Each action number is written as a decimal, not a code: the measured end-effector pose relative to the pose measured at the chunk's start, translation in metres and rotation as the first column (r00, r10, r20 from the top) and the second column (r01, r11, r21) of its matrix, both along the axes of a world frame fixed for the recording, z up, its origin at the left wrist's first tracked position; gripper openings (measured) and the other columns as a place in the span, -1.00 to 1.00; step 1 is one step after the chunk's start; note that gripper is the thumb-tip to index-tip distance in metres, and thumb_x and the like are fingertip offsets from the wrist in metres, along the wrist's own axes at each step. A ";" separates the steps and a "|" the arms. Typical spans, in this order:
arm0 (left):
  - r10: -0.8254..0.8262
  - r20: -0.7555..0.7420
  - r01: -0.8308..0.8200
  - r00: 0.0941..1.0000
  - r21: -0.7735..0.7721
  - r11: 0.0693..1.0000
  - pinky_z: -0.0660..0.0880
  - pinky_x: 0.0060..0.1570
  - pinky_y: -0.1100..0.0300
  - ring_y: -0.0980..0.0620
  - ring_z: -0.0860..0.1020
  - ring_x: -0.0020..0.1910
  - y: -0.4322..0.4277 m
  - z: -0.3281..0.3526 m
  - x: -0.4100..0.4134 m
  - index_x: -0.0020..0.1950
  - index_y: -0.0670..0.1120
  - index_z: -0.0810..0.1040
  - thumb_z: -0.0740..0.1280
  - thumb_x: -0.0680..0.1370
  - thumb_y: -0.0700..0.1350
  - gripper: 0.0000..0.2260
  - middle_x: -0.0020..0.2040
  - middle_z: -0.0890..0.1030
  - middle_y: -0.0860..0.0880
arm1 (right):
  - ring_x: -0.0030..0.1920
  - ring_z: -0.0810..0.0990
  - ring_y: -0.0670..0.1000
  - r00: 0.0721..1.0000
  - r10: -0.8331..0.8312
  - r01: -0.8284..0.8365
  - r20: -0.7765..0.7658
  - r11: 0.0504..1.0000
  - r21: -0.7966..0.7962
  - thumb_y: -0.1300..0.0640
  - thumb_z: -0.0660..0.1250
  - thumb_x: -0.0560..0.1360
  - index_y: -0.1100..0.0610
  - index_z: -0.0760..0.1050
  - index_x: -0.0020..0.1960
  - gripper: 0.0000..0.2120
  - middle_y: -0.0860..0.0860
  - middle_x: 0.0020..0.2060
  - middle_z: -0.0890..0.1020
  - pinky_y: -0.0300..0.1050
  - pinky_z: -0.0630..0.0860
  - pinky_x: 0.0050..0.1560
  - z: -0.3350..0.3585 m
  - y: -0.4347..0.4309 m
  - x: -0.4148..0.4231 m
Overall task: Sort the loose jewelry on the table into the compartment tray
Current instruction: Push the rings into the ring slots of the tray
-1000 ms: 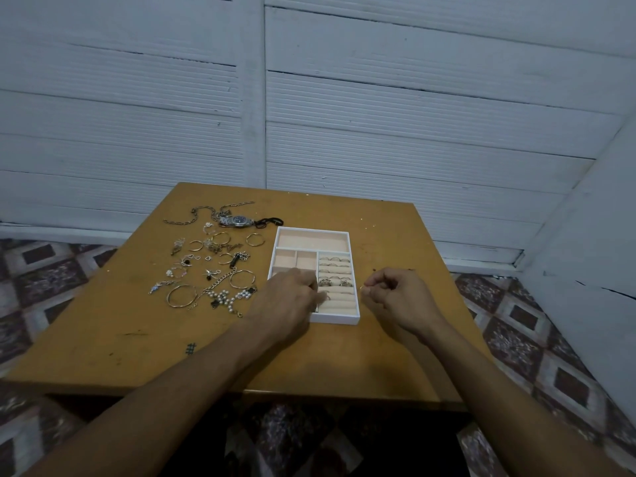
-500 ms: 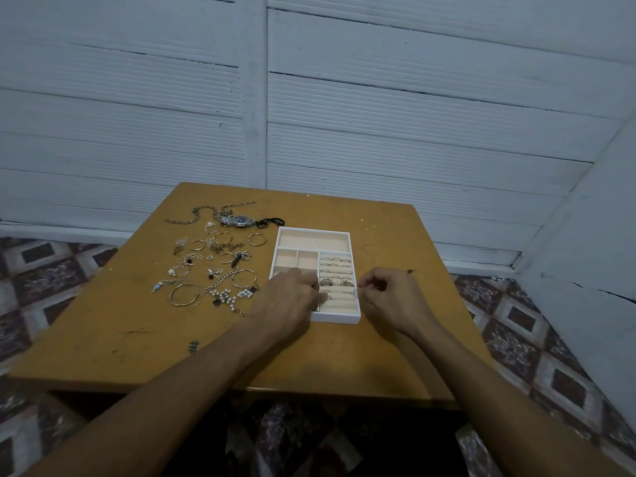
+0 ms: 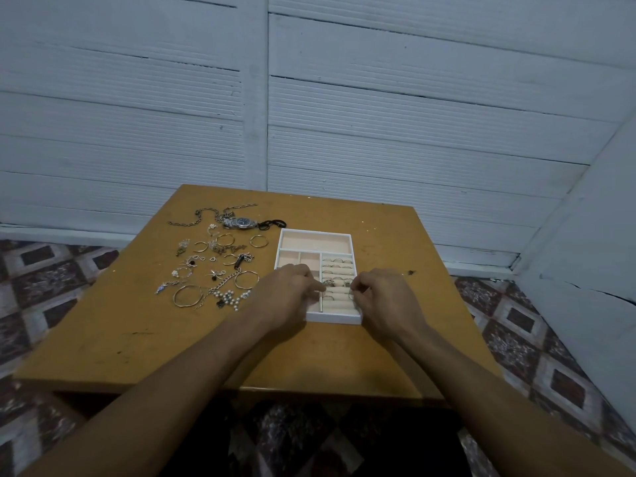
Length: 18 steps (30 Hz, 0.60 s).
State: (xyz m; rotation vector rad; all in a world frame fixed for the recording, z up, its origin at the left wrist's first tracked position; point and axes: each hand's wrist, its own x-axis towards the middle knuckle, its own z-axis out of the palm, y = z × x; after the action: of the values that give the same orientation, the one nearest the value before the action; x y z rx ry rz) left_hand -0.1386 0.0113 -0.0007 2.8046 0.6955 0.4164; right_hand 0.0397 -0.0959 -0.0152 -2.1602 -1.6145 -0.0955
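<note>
Over the tray's [image 3: 334, 318] 6 o'clock end, the right hand [image 3: 385, 301] pinches a ring [image 3: 350, 295] above the ring rolls [image 3: 339, 270]. The left hand [image 3: 285, 294] lies curled on the tray's 8 o'clock side; whether it pinches anything, I cannot tell. Loose jewelry [image 3: 213, 266] lies at the tray's 9 o'clock.

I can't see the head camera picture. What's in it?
A person's right hand pinches a small ring over the ring rows of a white tray, and the left hand rests on the tray. Loose jewelry and a watch lie on the wooden table to the tray's left.
</note>
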 end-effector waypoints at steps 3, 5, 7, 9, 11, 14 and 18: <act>0.029 0.012 -0.029 1.000 -0.011 1.000 0.46 0.05 0.12 0.00 0.46 0.17 0.003 0.001 -0.008 0.29 -0.01 0.56 0.22 0.59 -0.18 -0.69 0.16 0.55 -0.01 | -0.08 0.49 0.05 0.997 0.045 -0.046 0.070 0.999 0.005 0.13 0.33 0.50 0.08 0.63 -0.04 -0.89 -0.02 -0.16 0.65 -0.08 0.40 -0.11 -0.003 -0.001 -0.002; 0.049 0.002 -0.049 0.999 -0.023 0.999 0.48 0.05 0.08 0.00 0.45 0.16 0.005 0.000 -0.014 0.29 0.01 0.57 0.21 0.58 -0.20 -0.68 0.15 0.55 -0.01 | -0.10 0.48 0.04 0.993 0.065 -0.065 0.103 0.998 0.003 0.12 0.33 0.51 0.08 0.64 -0.04 -0.88 -0.01 -0.16 0.66 -0.09 0.38 -0.15 -0.004 -0.001 -0.004; 0.059 -0.001 -0.059 0.998 -0.031 0.998 0.49 0.02 0.08 0.00 0.46 0.15 0.007 -0.002 -0.018 0.28 0.02 0.57 0.20 0.57 -0.22 -0.66 0.14 0.55 0.00 | -0.11 0.48 0.04 0.988 0.077 -0.075 0.133 0.997 -0.019 0.11 0.31 0.53 0.08 0.65 -0.01 -0.85 0.01 -0.15 0.67 -0.09 0.38 -0.16 -0.003 -0.002 -0.004; 0.065 0.006 -0.064 0.998 -0.033 0.997 0.50 0.02 0.08 0.00 0.47 0.14 0.007 -0.002 -0.021 0.28 0.01 0.57 0.19 0.57 -0.22 -0.66 0.14 0.56 0.00 | -0.11 0.48 0.05 0.985 0.085 -0.080 0.148 0.996 -0.036 0.11 0.29 0.54 0.08 0.66 0.03 -0.82 0.02 -0.13 0.68 -0.06 0.41 -0.15 -0.002 -0.004 -0.005; 0.065 0.014 -0.065 0.998 -0.029 0.997 0.51 0.03 0.07 0.00 0.47 0.15 0.007 -0.002 -0.023 0.28 0.01 0.58 0.19 0.58 -0.22 -0.67 0.14 0.56 0.00 | -0.11 0.49 0.07 0.984 0.089 -0.085 0.157 0.996 -0.034 0.14 0.28 0.53 0.08 0.66 0.07 -0.80 0.03 -0.12 0.67 -0.03 0.45 -0.14 -0.002 -0.007 -0.007; 0.062 0.015 -0.061 0.998 -0.031 0.998 0.51 0.03 0.06 -0.01 0.48 0.15 0.006 -0.001 -0.023 0.27 0.00 0.58 0.19 0.57 -0.22 -0.66 0.13 0.57 -0.01 | -0.09 0.49 0.09 0.982 0.075 -0.071 0.171 0.997 -0.033 0.15 0.27 0.55 0.07 0.65 0.11 -0.77 0.04 -0.08 0.65 -0.01 0.47 -0.12 -0.005 -0.012 -0.009; 0.060 0.014 -0.060 0.998 -0.026 0.998 0.47 0.05 0.09 -0.02 0.47 0.15 0.004 0.000 -0.024 0.28 0.00 0.57 0.20 0.56 -0.22 -0.66 0.14 0.57 -0.02 | -0.02 0.49 0.11 0.991 0.065 -0.061 0.117 0.997 -0.040 0.22 0.27 0.53 0.10 0.65 0.14 -0.74 0.04 -0.05 0.60 0.01 0.48 -0.06 -0.009 -0.019 -0.013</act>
State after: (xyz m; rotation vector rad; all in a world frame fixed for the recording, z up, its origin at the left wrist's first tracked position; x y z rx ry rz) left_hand -0.1623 0.0154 -0.0005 2.7593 0.7777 0.4352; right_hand 0.0271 -0.1151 -0.0238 -2.1651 -1.7620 -0.1793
